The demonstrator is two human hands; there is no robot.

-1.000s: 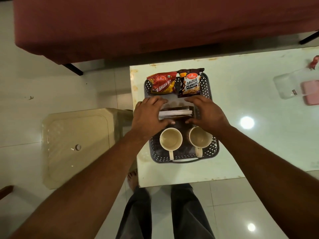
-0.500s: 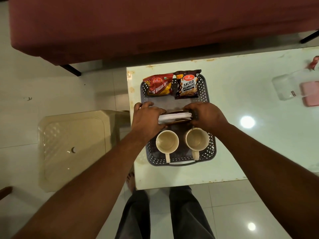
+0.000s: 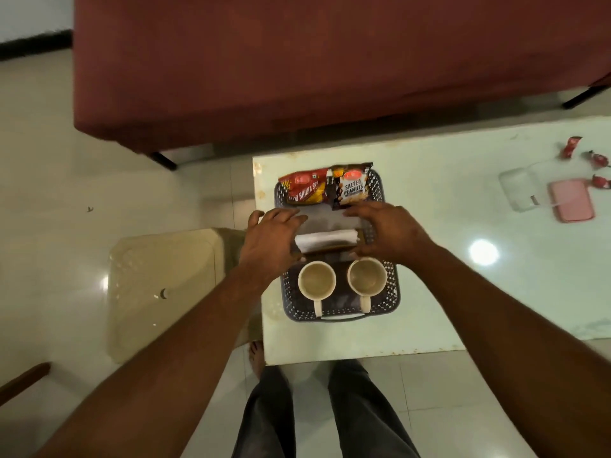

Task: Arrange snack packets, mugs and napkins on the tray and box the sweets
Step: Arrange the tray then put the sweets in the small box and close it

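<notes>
A dark perforated tray (image 3: 394, 294) sits at the table's left end. At its far end lie a red snack packet (image 3: 305, 193) and a dark salted-peanuts packet (image 3: 353, 190). Two cream mugs (image 3: 316, 280) (image 3: 366, 276) stand at the near end, handles toward me. A white napkin stack (image 3: 325, 241) rests across the tray's middle on something brown. My left hand (image 3: 271, 236) and right hand (image 3: 386, 231) flank its two ends, fingers stretched out and apart, thumbs by its near edge. Red-wrapped sweets (image 3: 570, 147) (image 3: 598, 158) (image 3: 601, 190) lie far right.
A clear plastic box (image 3: 519, 190) and its pink lid (image 3: 571, 200) lie on the glass table (image 3: 446, 276) at the right. A beige plastic stool (image 3: 158, 285) stands left of the table. A maroon sofa (image 3: 297, 61) runs behind.
My fingers, curled on the napkin stack's ends half a second ago, have straightened and spread. The view has shifted, so the sweets at the far right now show.
</notes>
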